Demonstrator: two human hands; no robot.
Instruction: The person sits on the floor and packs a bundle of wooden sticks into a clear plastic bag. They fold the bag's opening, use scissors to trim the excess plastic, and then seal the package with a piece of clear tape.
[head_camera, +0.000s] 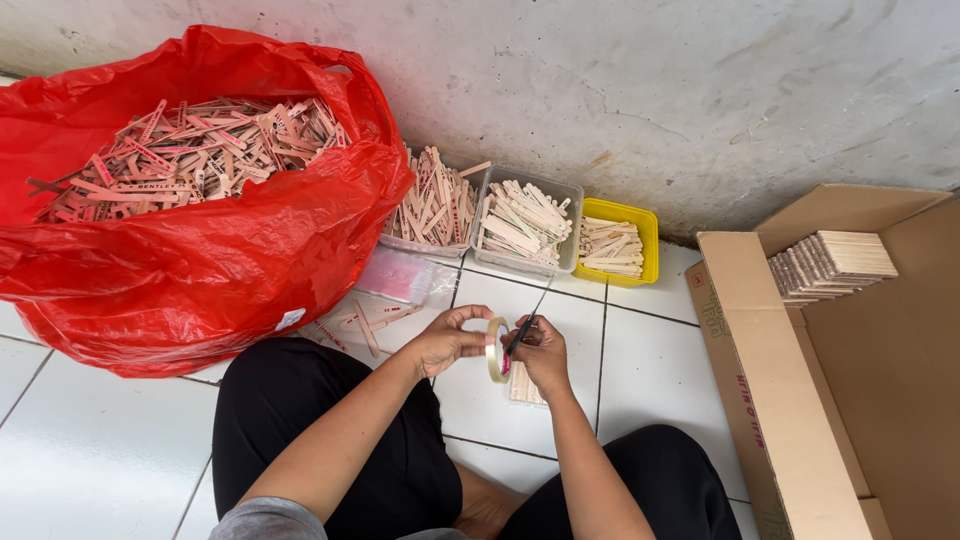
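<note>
We are sitting cross-legged on a white tiled floor (120, 470), holding a roll of clear tape (495, 349) upright between both hands. Our left hand (447, 340) is gripping the roll from the side, while our right hand (541, 352) is holding a pair of scissors (524, 329) against its rim, blades pointing up and away. A small bundle of wooden sticks (523, 388) is lying on the tile just under the right hand. A big red plastic bag (190, 250) full of sticks is bulging at our left. Two clear tubs (528, 225) and a yellow tub (617, 240) are standing along the wall. An open cardboard box (800, 400) is holding stacked bundles (830, 265) at our right.
</note>
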